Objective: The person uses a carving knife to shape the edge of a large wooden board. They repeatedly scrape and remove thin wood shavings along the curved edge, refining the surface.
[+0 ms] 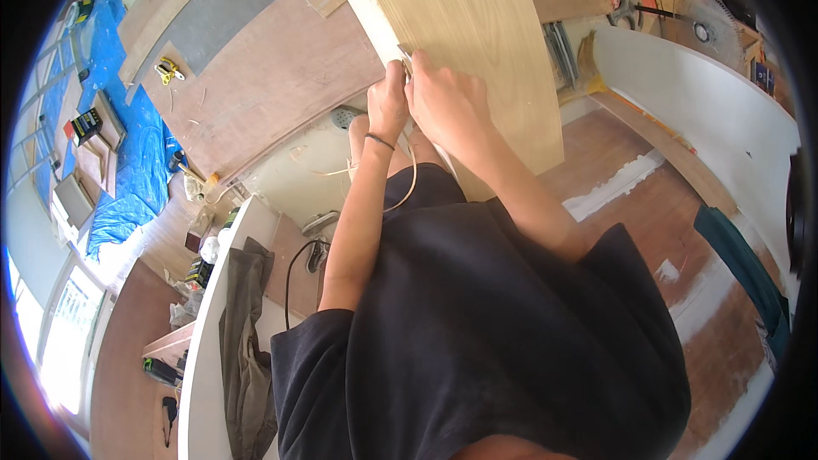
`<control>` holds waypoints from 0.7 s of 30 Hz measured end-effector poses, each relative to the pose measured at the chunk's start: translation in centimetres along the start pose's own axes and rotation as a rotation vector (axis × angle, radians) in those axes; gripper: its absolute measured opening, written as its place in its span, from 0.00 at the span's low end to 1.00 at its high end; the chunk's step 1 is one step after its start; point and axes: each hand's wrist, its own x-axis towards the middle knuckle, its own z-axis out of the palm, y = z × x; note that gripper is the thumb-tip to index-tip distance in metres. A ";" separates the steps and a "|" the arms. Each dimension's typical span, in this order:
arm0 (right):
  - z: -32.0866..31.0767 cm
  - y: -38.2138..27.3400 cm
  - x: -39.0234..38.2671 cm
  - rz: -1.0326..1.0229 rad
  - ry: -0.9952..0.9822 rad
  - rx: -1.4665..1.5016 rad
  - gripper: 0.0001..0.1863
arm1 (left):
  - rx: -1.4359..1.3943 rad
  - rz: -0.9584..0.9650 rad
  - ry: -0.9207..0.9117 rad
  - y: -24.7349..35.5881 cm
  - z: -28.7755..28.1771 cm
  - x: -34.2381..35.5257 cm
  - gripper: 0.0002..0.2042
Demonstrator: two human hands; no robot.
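Observation:
A pale wood-grain board (477, 25) stands in front of me with its long edge facing left. My right hand (447, 102) is closed at that edge, and a short metal tip (403, 50) shows beyond its fingers; the rest of the tool is hidden. Right beside it, my left hand (388, 102) is closed, thumb side up, nearly touching the right. A thin pale strip (415, 177) hangs in a loop below both hands and curls over toward the left. My left fingers hide what they grip.
A brown plywood sheet (273, 77) lies left of the board, with yellow-handled pliers (169, 70) on it. Blue sheeting (128, 179) covers the far left. A fan (703, 31) stands at the back right. White curved panels (682, 64) flank me; grey cloth (247, 332) drapes the left one.

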 end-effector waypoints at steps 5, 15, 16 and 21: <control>-0.9 -0.1 -1.2 0.048 -0.088 -0.028 0.11 | 0.059 -0.005 0.020 -1.1 1.0 -0.6 0.09; -0.4 -0.2 -1.0 0.038 -0.028 -0.025 0.11 | -0.004 0.001 0.028 -0.9 1.0 -0.2 0.09; -0.2 -0.3 -0.7 0.027 -0.020 -0.025 0.11 | 0.000 -0.003 0.021 -1.0 1.0 -0.3 0.09; 0.3 0.4 -1.2 -0.011 0.021 -0.037 0.11 | 0.048 0.030 0.065 -1.4 1.8 -0.9 0.09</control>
